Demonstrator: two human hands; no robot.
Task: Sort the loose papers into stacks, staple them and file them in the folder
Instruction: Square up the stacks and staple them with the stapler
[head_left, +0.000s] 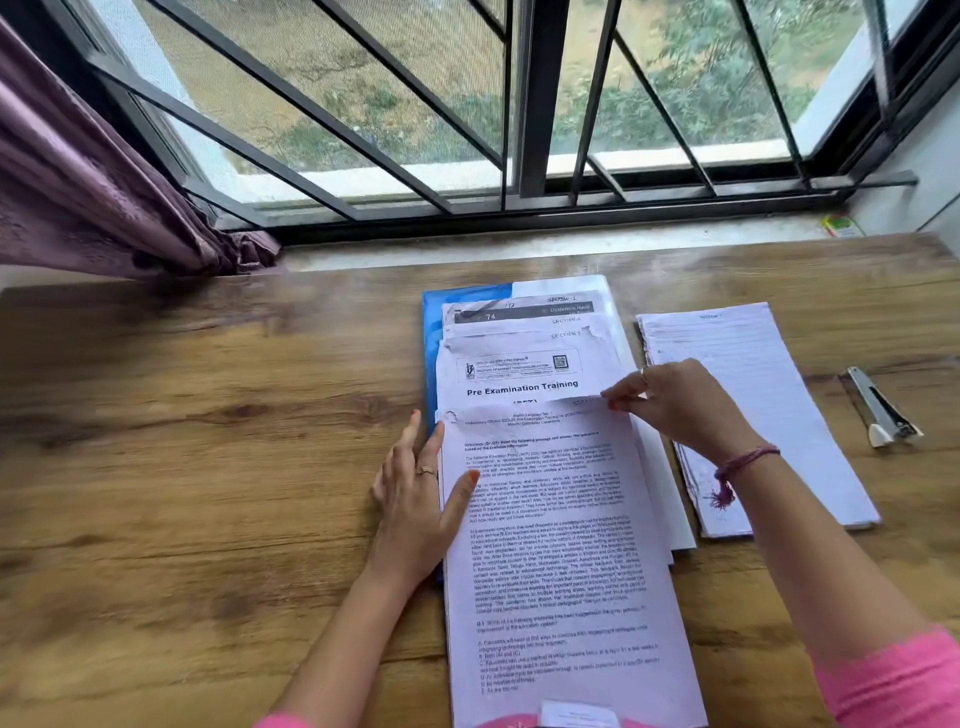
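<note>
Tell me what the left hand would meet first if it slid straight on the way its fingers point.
Likely the blue folder: the left hand points up along the papers' left edge, where the folder's strip shows. Beyond lies bare table, though depth is unclear.

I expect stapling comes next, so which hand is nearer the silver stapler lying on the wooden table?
The right hand. It pinches the printed top sheet's upper corner, left of the silver stapler. The left hand rests at the sheet's far left edge.

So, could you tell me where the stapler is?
The stapler lies on the wooden table at far right, just beyond the right-hand paper stack.
</note>
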